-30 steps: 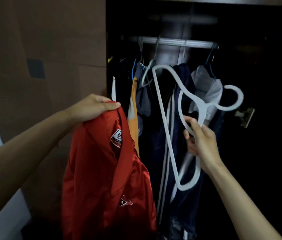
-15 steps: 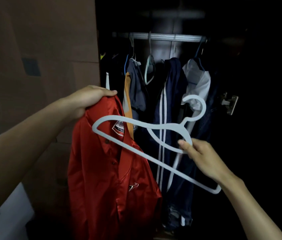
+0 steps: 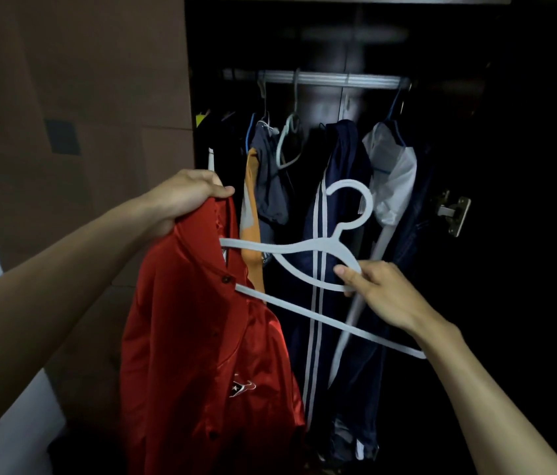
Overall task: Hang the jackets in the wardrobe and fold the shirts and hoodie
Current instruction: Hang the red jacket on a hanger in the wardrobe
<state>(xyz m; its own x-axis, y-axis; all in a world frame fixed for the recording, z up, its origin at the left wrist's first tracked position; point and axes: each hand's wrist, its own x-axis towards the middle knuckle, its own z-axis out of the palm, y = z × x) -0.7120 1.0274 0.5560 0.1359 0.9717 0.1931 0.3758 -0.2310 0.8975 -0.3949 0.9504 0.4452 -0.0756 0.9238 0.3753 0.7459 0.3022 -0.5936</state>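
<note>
1. Red jacket is hanging down from our left hand, in front of the open wardrobe and just left of the clothes inside it. It is not hanging on the rail yet.

2. We are guessing it is soft and floppy, because it is drooping in long folds. It is looking shiny, so it is probably slippery too. It is likely light, since one hand is holding it up.

3. Our left hand is curling its fingers tight around the cloth at the top, near the collar. That is a good place to hold, we think, because the collar is thicker and is less likely to slide away.

4. Our right hand is pinching the white hanger on its right shoulder, thumb on top and fingers wrapped underneath. The hanger is looking stiff and thin, and its hook is pointing up.

5. The hanger's left end is going in at the jacket's open neck, and we are not seeing its tip. The right end is sticking out free past our right wrist.

6. We are thinking the slippery cloth may slide off the hanger, so both shoulders need to sit well on it.

7. Behind our hands, a navy jacket with white stripes and other clothes are hanging from the metal rail. An empty pale hanger is hanging there too.
</note>
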